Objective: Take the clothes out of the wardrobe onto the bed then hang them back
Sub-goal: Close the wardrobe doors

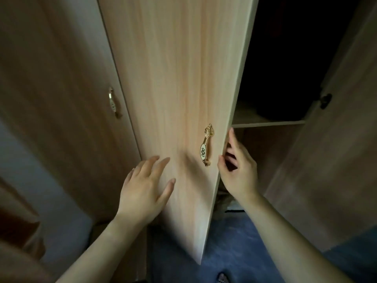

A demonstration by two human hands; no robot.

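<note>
At the wardrobe [271, 156], seen through my head camera: two hands, apart, work one door. My left hand [142, 188] lies flat on the pale wood face of the middle door [173, 88], fingers straight and spread. My right hand [238, 172] grips that door's free edge just beside the handle, thumb on the front and fingers curled round behind.

Three door panels are in view. The left door [61, 88] is closed, the middle door stands swung out edge-on toward me, and the right door [336, 150] hangs open showing its inner side, with one dark fitting [326, 100] on it.

Two gold handles show, one on the left door [112, 103] and one on the middle door [205, 145]. The nearer handle carries a white oval insert with a dark pattern, too small to read.

One shelf [269, 123] crosses the open compartment. The clothes [281, 105] appear only as a dark mass in the unlit space above that shelf, and I cannot tell how many garments there are. Blue floor covering [234, 242] lies below the doors.
</note>
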